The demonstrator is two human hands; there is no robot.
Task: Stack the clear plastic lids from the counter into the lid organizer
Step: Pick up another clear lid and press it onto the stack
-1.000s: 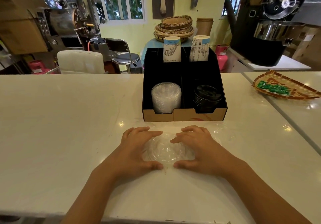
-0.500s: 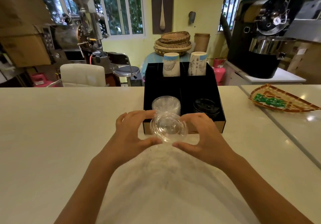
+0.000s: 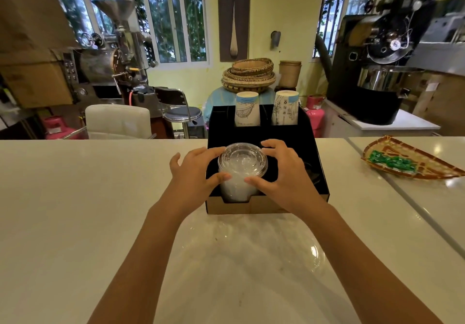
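A clear plastic lid [image 3: 242,159] sits on top of the stack of clear lids [image 3: 235,189] in the front left compartment of the black lid organizer [image 3: 261,208]. My left hand [image 3: 193,172] grips the lid's left rim with thumb and fingers. My right hand [image 3: 281,172] grips its right rim the same way. Black lids [image 3: 314,175] in the front right compartment are mostly hidden behind my right hand. More clear lids [image 3: 312,250] lie faintly visible on the white counter near me.
Two paper cup stacks [image 3: 247,108] [image 3: 285,107] stand in the organizer's back compartments. A woven tray [image 3: 412,170] with green packets lies on the counter at right. Coffee roasters, a chair and stacked baskets stand beyond the counter's far edge.
Both hands lifted a clear lid off the counter, carried it forward, and brought it down onto the clear stack in the organizer. The view tilted up.
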